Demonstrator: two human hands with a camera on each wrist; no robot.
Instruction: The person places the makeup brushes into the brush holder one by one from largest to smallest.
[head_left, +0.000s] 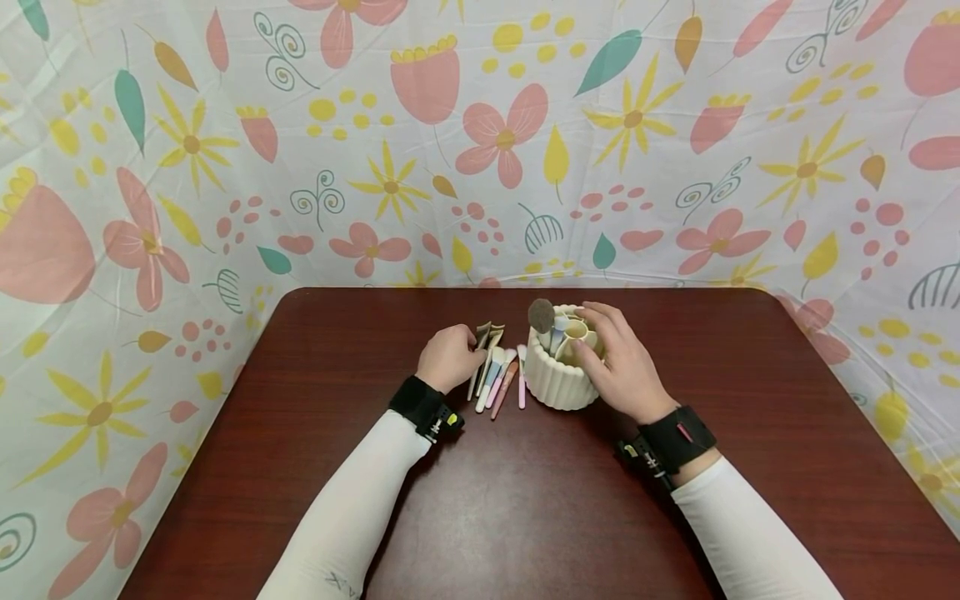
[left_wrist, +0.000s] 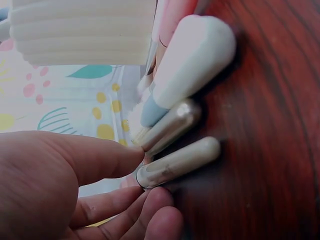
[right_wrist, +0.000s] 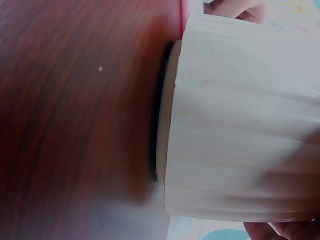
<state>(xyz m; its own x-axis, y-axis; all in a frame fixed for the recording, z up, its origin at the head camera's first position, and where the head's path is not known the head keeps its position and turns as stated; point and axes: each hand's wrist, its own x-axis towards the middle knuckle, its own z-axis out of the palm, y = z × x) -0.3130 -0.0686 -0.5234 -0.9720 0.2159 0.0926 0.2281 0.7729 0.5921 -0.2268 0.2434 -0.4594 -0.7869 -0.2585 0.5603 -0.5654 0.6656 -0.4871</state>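
Observation:
A cream ribbed makeup brush holder [head_left: 564,385] stands upright on the table, with a fluffy dark-tipped makeup brush [head_left: 542,317] inside. My right hand [head_left: 628,367] grips the holder at its right side, thumb over the rim; its fingertips [right_wrist: 265,231] show at the bottom of the right wrist view. Left of the holder, several makeup brushes [head_left: 501,385] lie side by side, handles toward me. My left hand [head_left: 450,360] is at the left end of that row. There the thumb and fingers pinch a pale metallic-handled brush [left_wrist: 180,161]; a second metallic one [left_wrist: 172,127] lies against the thumb tip.
The dark reddish-brown table [head_left: 510,517] has its far edge just beyond the holder. Behind it hangs a white cloth [head_left: 465,200] printed with flowers and leaves. A pink-handled brush [head_left: 522,379] lies close to the holder's left side.

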